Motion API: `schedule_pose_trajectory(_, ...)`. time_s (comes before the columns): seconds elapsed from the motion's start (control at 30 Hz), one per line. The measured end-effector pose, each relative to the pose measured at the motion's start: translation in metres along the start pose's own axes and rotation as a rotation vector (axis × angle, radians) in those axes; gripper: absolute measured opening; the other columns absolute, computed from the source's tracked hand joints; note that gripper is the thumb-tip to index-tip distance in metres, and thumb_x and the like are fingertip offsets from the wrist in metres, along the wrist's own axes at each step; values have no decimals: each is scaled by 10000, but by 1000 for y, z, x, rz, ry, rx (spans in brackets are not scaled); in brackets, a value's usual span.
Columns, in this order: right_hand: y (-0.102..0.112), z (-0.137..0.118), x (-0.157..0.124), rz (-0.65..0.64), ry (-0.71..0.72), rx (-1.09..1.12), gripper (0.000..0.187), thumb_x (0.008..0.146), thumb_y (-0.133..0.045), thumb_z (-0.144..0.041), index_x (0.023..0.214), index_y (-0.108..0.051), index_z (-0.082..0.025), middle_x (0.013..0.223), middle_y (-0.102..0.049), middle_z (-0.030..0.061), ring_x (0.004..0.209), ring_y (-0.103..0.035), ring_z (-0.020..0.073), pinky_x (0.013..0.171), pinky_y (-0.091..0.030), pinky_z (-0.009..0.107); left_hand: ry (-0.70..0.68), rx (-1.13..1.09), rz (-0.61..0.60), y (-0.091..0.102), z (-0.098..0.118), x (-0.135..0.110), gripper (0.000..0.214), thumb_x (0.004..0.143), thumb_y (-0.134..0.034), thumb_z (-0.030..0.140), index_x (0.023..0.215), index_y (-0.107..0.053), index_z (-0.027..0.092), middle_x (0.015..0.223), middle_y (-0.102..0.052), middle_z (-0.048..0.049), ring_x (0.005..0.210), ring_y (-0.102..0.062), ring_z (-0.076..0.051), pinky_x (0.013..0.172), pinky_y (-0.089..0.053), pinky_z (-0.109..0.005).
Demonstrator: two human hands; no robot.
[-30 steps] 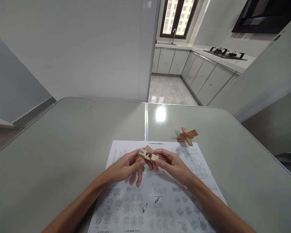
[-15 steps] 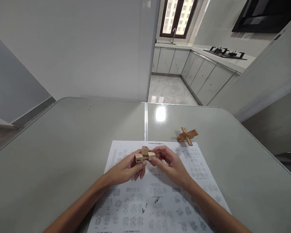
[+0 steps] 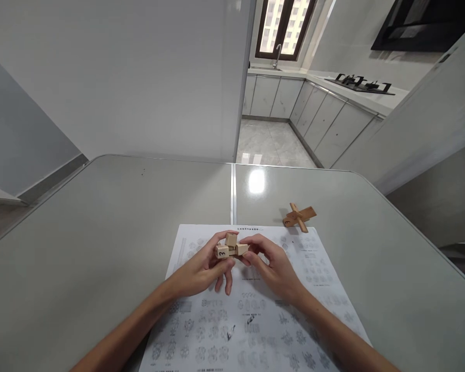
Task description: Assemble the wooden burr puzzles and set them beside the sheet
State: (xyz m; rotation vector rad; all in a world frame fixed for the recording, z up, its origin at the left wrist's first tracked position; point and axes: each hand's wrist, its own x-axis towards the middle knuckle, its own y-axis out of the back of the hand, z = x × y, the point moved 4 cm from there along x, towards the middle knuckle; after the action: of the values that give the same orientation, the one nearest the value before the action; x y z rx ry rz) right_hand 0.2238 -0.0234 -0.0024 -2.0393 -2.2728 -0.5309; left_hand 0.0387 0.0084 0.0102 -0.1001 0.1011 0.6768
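Between my two hands is a small wooden puzzle of several pale interlocking blocks, one end marked with a dark "3". My left hand grips it from the left, thumb below and index finger reaching over behind the upper block. From the right, my right hand pinches the block at that side between thumb and fingers. The fingertips behind the blocks are partly hidden. Beneath both hands lies a white printed sheet covered with small line drawings.
A darker brown wooden cross-shaped piece lies at the sheet's upper right corner. The pale table has a metal seam running through its middle. Beyond its far edge are a white wall panel and a kitchen with a gas hob.
My left index finger has risen over the back of the upper block, and the puzzle has tilted slightly. My right hand has shifted only a little.
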Motion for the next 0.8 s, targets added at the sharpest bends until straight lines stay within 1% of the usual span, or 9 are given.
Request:
schedule_pose_trajectory(0.07,0,-2,-1,21,41,-58,163,1072,-562,-339,1154,-673,-253,899,-691,26,748,-597,183,718,-510,338,6,-20,-2,-1,0,0,551,1097,-521,404,1568,-284,241,894,-677,-23,629,-693,-134,536,-513,-239)
schedule_pose_trajectory(0.17,0,-4,-2,21,82,-103,150,1074,-551,-303,1156,-667,-255,885,-678,19,734,-584,181,714,-501,338,5,-52,6,-2,-1,0,529,1094,-528,400,1550,-307,247,958,-673,-39,614,-691,-119,517,-518,-228)
schedule_pose_trajectory(0.3,0,-5,-2,11,98,-123,156,1077,-538,-281,1169,-661,-253,892,-669,19,749,-580,185,721,-495,338,-14,-84,-1,-3,-1,1,526,1085,-551,386,1543,-321,270,1105,-667,-81,614,-708,-109,489,-518,-213)
schedule_pose_trajectory(0.4,-1,-4,-2,19,94,-118,156,1086,-513,-278,1134,-658,-249,884,-659,20,761,-579,188,723,-490,333,-25,-88,-23,-4,-1,1,520,1087,-548,400,1539,-327,270,1169,-670,-107,624,-717,-111,489,-525,-214)
schedule_pose_trajectory(0.5,-2,-3,-2,38,77,-87,163,1093,-485,-277,1083,-644,-241,870,-638,17,760,-578,184,725,-483,325,-28,-71,-36,-5,-2,2,529,1090,-545,410,1547,-320,266,1124,-683,-95,636,-722,-121,495,-532,-217)
schedule_pose_trajectory(0.63,-4,-3,-2,11,38,-61,118,1079,-517,-287,1049,-619,-235,869,-624,9,739,-557,173,720,-466,318,-13,-52,-19,-3,-3,2,542,1093,-543,401,1566,-316,264,944,-657,-23,629,-719,-128,510,-542,-218)
schedule_pose_trajectory(0.8,-3,-4,-1,-42,-4,-29,198,1107,-470,-335,1023,-613,-228,814,-609,2,720,-562,173,708,-460,321,-24,-36,-6,-2,-4,2,553,1085,-563,394,1572,-333,266,910,-627,-5,629,-717,-131,507,-550,-219)
